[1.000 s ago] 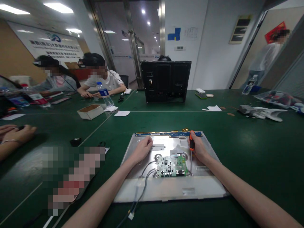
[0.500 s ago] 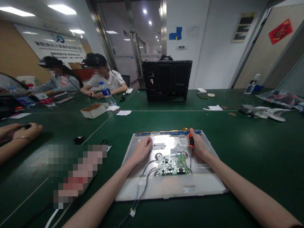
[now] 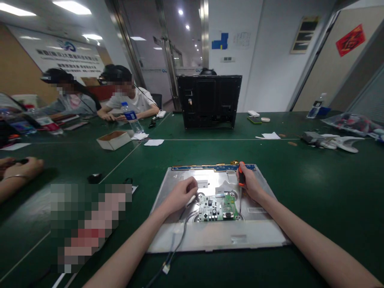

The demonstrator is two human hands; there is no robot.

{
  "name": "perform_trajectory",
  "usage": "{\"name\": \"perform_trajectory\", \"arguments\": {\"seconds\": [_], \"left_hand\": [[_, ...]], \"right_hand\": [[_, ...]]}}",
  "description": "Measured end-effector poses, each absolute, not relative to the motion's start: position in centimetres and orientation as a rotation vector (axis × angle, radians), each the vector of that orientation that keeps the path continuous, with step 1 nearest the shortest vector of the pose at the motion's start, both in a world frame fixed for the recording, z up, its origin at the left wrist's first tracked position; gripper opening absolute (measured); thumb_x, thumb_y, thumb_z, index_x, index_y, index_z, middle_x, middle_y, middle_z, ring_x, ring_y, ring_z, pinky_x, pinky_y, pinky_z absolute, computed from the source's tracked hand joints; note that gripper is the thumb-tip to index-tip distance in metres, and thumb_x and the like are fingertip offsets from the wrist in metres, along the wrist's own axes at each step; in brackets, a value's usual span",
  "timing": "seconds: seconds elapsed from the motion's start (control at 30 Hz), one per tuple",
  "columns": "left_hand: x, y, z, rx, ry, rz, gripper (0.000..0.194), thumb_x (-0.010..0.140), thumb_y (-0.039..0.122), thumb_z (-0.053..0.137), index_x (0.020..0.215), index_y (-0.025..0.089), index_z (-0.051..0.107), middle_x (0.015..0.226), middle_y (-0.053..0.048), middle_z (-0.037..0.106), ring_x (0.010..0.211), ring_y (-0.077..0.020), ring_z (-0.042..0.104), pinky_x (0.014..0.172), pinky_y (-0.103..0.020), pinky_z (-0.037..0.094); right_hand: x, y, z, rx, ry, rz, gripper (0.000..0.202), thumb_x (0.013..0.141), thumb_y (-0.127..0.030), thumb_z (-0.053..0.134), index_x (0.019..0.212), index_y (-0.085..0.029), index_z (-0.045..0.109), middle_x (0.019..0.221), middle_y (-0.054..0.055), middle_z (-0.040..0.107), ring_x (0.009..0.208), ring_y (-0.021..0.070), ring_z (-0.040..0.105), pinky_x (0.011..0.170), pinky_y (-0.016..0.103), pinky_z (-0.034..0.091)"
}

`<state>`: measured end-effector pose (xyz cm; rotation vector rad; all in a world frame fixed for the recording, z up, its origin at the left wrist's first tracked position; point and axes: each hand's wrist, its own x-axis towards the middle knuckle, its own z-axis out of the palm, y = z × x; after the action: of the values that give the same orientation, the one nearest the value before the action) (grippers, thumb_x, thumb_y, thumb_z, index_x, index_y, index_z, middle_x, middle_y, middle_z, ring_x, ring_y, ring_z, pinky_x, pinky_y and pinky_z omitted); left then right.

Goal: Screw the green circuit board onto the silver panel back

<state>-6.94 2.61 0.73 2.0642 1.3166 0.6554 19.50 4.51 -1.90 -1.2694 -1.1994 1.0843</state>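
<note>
By the green board [image 3: 218, 207], right hand [image 3: 249, 182] fingers are clamped round the screwdriver [image 3: 241, 181]; hold it straight, press steady. Left hand [image 3: 181, 193] fingers: slightly apart.

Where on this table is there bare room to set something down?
Free: green tabletop between metal panel and black casing, or between right forearm and grey-white part. Crowded: around the circuit board, with left hand, right hand, screwdriver.

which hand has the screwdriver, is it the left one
No, the right hand grips the screwdriver by its handle, beside the green circuit board.
</note>
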Motion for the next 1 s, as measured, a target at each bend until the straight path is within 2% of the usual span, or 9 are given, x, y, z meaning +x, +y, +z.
{"name": "perform_trajectory", "arguments": {"seconds": [0.27, 0.7, 1.0], "left_hand": [[-7.13, 2.33, 1.18, 2.021, 1.209, 0.455, 0.016, 0.082, 0.031, 0.055, 0.085, 0.017, 0.062, 0.079, -0.002, 0.061, 0.072, -0.0167, 0.054, 0.063, -0.027, 0.04], [-6.7, 2.24, 1.24, 2.084, 1.193, 0.429, 0.012, 0.081, 0.024, 0.058, 0.079, 0.016, 0.066, 0.082, -0.003, 0.062, 0.076, -0.0164, 0.054, 0.068, -0.028, 0.041], [-6.68, 2.32, 1.29, 2.082, 1.189, 0.432, 0.017, 0.081, 0.03, 0.057, 0.076, 0.016, 0.065, 0.077, -0.003, 0.061, 0.074, -0.0164, 0.053, 0.066, -0.027, 0.04]], "right_hand": [[19.35, 3.87, -1.24, -1.284, -1.203, 1.136, 0.056, 0.079, -0.071, 0.036, 0.049, -0.024, 0.046, 0.049, -0.002, 0.042, 0.045, 0.0141, 0.036, 0.046, 0.028, 0.025], [19.42, 3.84, -1.24, -1.26, -1.181, 1.206, 0.056, 0.078, -0.072, 0.039, 0.051, -0.023, 0.048, 0.048, -0.003, 0.039, 0.042, 0.0123, 0.031, 0.041, 0.026, 0.018], [19.41, 3.86, -1.18, -1.265, -1.184, 1.196, 0.056, 0.076, -0.073, 0.039, 0.052, -0.023, 0.048, 0.045, -0.004, 0.039, 0.04, 0.0111, 0.03, 0.041, 0.026, 0.018]]}}
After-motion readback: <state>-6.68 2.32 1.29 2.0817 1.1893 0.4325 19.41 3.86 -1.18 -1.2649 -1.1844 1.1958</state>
